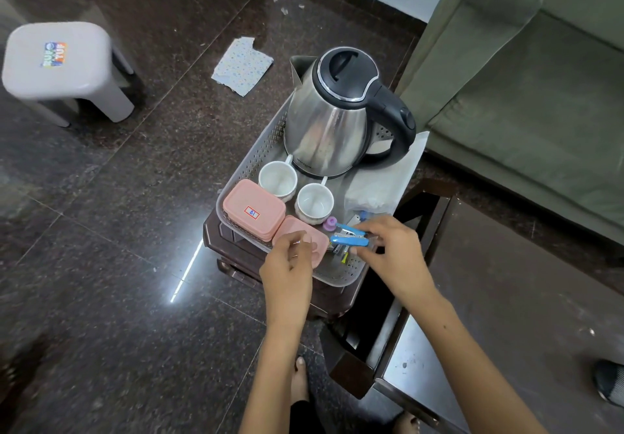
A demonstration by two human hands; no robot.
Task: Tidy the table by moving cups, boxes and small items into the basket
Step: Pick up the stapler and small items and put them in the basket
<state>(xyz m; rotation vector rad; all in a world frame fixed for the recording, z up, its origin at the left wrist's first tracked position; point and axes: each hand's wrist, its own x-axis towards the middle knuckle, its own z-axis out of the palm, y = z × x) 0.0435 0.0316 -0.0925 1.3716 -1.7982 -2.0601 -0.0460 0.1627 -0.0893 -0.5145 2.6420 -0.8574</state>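
Your right hand pinches the blue stapler over the crowded perforated grey basket; your left hand hangs loosely curled and holds nothing. Release carelessly and it may knock the white ceramic cup.

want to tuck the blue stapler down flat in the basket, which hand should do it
Probably the right hand: it already pinches the blue stapler over the basket. The left hand hovers over the pink box, beside the stapler.

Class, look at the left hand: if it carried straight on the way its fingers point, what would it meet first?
Most likely the smaller pink box in the basket: the left hand hovers at its near edge, fingers pointing over it. Depth is unclear; it may already touch.
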